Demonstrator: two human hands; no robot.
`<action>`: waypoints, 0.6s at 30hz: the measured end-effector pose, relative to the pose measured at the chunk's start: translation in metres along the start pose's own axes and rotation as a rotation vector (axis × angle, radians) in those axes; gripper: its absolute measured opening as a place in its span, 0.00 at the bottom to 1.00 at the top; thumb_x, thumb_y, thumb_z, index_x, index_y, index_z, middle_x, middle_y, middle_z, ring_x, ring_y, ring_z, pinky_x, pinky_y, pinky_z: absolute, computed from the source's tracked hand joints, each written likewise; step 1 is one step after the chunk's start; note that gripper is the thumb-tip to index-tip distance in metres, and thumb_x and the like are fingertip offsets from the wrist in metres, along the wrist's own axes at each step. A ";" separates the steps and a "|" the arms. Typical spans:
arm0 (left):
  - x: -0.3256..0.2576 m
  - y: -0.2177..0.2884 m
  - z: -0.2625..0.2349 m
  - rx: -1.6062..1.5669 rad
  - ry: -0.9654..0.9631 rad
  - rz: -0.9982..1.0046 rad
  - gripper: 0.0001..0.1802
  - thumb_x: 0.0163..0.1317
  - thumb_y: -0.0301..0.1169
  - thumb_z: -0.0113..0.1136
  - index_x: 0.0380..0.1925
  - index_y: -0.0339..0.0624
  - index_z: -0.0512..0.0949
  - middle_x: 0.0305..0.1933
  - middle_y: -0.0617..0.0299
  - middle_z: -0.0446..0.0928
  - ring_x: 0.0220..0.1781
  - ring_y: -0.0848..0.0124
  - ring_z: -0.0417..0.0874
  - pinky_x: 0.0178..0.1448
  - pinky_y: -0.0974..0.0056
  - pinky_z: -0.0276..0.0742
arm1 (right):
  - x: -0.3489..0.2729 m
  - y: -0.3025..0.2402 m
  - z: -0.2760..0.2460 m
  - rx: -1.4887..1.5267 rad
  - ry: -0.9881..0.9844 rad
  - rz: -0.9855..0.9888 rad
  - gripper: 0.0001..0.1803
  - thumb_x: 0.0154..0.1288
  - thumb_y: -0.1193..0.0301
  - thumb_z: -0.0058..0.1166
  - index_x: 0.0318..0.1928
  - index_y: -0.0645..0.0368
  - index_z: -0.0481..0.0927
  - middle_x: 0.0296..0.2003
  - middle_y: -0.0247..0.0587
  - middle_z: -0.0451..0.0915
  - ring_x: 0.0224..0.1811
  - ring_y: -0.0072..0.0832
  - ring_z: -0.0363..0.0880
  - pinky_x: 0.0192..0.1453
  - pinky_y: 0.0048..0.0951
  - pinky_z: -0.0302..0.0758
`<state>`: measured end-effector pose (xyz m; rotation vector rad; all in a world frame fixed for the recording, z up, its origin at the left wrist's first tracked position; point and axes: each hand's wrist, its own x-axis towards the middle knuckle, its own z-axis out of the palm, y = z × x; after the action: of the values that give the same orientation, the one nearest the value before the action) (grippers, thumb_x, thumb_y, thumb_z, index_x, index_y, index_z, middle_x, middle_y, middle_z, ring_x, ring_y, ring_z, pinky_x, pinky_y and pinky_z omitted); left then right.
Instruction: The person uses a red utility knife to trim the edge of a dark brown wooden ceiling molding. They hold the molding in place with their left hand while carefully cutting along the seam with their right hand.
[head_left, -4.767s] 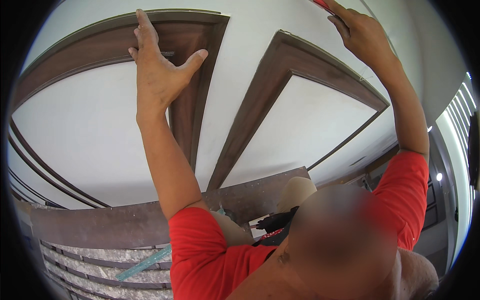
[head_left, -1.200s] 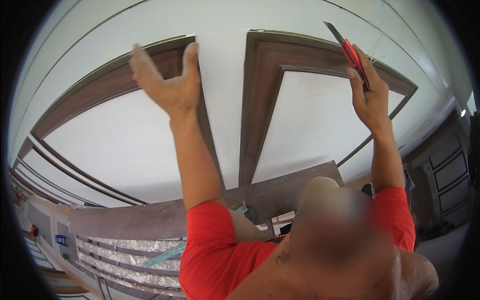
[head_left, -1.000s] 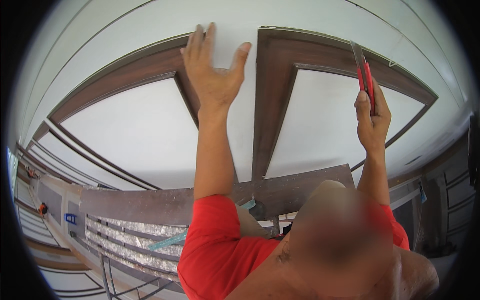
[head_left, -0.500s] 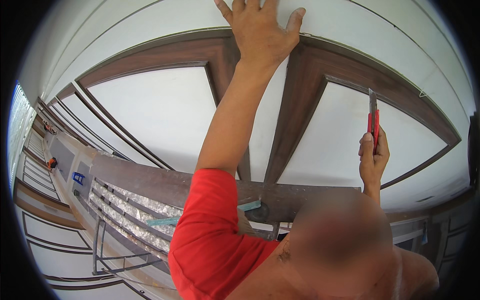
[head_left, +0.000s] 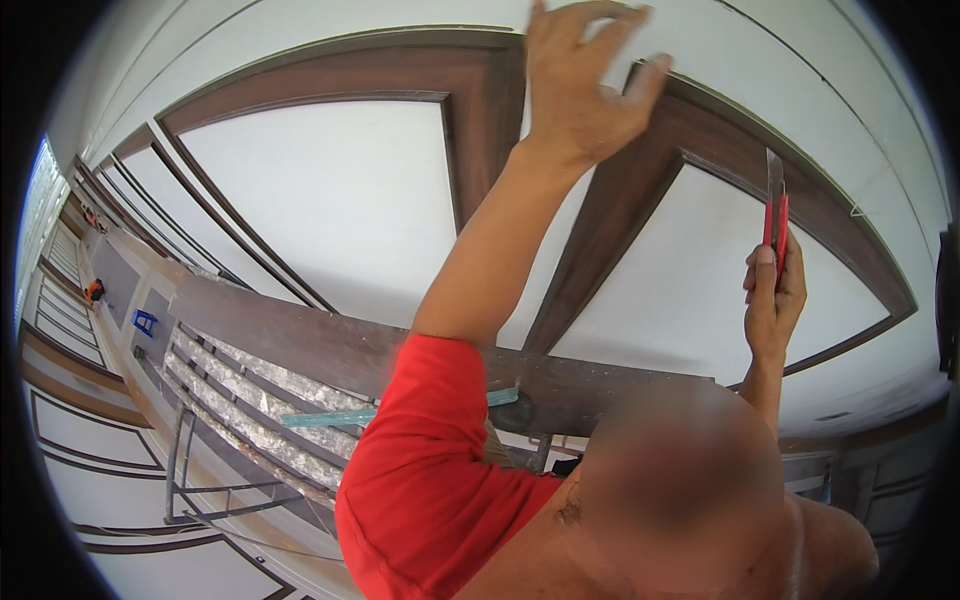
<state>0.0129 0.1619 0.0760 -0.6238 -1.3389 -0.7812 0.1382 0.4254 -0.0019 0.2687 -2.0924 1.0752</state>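
Observation:
My left hand point(head_left: 590, 85) is at the top, near the gap between two dark wood frames. Its fingers are spread and partly bent, and its thumb lies over the upper corner of the right frame point(head_left: 600, 225). I cannot tell whether the fingertips touch the white surface point(head_left: 720, 65). Lower and to the right, my right hand point(head_left: 775, 295) is closed around the red handle of a utility knife point(head_left: 776, 215). Its long blade points up and crosses the top bar of that frame. Whether the blade touches the wood cannot be made out.
A dark brown board point(head_left: 290, 335) runs across the middle. Below it are scaffold slats point(head_left: 245, 375) and metal rails point(head_left: 225, 490). A teal strip point(head_left: 330, 418) lies across the slats. Far left, a blue stool point(head_left: 145, 322) stands on the floor near an orange shape point(head_left: 94, 290).
The view has shifted, moving the frames rightward in the picture. My left fingers, earlier splayed flatter, now bend more. The knife in my right hand has moved a little higher against the right frame.

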 end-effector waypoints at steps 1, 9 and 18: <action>-0.007 -0.007 -0.012 0.062 0.089 -0.056 0.26 0.57 0.32 0.74 0.58 0.42 0.82 0.56 0.50 0.78 0.59 0.53 0.79 0.74 0.33 0.63 | 0.010 -0.010 0.002 -0.054 -0.017 -0.049 0.25 0.81 0.60 0.49 0.68 0.65 0.74 0.32 0.31 0.75 0.28 0.15 0.68 0.33 0.20 0.68; -0.035 -0.070 -0.071 0.468 -0.063 -0.403 0.53 0.56 0.50 0.75 0.74 0.31 0.63 0.74 0.24 0.62 0.79 0.34 0.59 0.82 0.33 0.43 | 0.126 -0.126 0.071 -0.515 -0.138 -0.659 0.23 0.79 0.64 0.55 0.70 0.51 0.77 0.52 0.48 0.87 0.49 0.38 0.88 0.55 0.38 0.81; -0.049 -0.090 -0.084 0.275 -0.181 -0.443 0.62 0.54 0.59 0.73 0.78 0.32 0.55 0.77 0.24 0.57 0.83 0.38 0.53 0.83 0.32 0.35 | 0.176 -0.254 0.170 -0.839 -0.331 -0.875 0.18 0.77 0.64 0.50 0.59 0.61 0.79 0.45 0.58 0.85 0.46 0.57 0.83 0.51 0.54 0.77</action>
<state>-0.0103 0.0483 0.0126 -0.1800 -1.7468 -0.8858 0.0503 0.1625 0.2155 0.8559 -2.1393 -0.3847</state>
